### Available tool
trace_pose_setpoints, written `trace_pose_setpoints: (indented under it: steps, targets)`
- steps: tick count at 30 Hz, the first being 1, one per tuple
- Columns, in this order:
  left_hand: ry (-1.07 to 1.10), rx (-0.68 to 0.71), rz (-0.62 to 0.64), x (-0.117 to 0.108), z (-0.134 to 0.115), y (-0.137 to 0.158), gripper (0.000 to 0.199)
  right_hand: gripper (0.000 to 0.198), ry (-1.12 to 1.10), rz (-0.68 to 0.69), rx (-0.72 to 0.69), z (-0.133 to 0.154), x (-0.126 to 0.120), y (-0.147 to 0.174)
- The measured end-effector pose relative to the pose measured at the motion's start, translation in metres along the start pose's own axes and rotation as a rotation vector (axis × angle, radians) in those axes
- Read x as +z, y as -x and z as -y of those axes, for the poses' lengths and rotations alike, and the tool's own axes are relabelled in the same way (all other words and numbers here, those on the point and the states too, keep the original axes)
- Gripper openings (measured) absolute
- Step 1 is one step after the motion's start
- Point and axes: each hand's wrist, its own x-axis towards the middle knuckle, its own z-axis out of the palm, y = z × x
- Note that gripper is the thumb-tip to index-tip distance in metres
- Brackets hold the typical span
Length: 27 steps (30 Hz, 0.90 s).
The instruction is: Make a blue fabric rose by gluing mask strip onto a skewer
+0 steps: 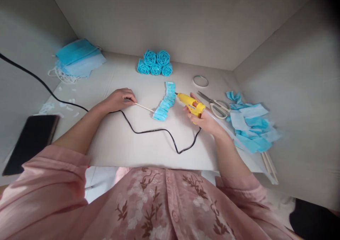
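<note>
A yellow glue gun (pixel 190 102) is gripped in my right hand (pixel 203 119), a long clear glue stick trailing from its back. Its nozzle points left, at the edge of a pleated blue fabric strip (pixel 165 102) that curves across the table. My left hand (pixel 122 100) pinches a thin wooden stick (pixel 144 107), whose far tip meets the lower left end of the strip. Whether the nozzle touches the strip, I cannot tell. From the gun a black cord (pixel 148 130) runs across the table and under my left forearm.
Several rolled blue rosettes (pixel 156 63) are stacked at the back. Blue face masks (pixel 79 57) lie back left, a black phone (pixel 32 141) front left. On the right are scissors (pixel 216 105), a ring-shaped tape roll (pixel 200 81), blue scraps (pixel 252 126) and wooden sticks (pixel 269 165). Grey panels enclose the table.
</note>
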Motion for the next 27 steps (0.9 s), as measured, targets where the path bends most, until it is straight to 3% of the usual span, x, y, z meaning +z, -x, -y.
trace_pose_setpoints:
  steps: [4, 9, 12, 15, 20, 23, 27]
  targets:
    - [-0.018, 0.020, -0.003, 0.000, -0.002, -0.001, 0.028, 0.039, 0.058, -0.089, -0.083, -0.002, -0.011, -0.003]
    - [-0.024, 0.033, 0.001, 0.000, -0.002, -0.002, 0.027, 0.041, -0.165, -0.135, -0.096, -0.004, -0.011, -0.008]
    - [-0.031, 0.024, 0.010, -0.001, 0.000, -0.001, 0.027, 0.046, -0.313, -0.099, -0.005, -0.005, -0.010, -0.019]
    - [-0.032, 0.015, 0.016, 0.000, 0.001, 0.000, 0.027, 0.052, -0.320, -0.130, 0.088, -0.005, -0.014, -0.040]
    - [-0.031, 0.027, 0.011, 0.001, 0.001, -0.001, 0.027, 0.040, -0.287, -0.246, 0.057, -0.012, -0.012, -0.093]
    - [-0.039, 0.044, 0.019, 0.000, 0.000, -0.001, 0.026, 0.035, -0.188, -0.369, -0.009, -0.022, 0.000, -0.125]
    - [-0.038, 0.021, 0.020, 0.000, -0.002, -0.001, 0.024, 0.042, -0.139, -0.362, -0.116, -0.035, 0.019, -0.150]
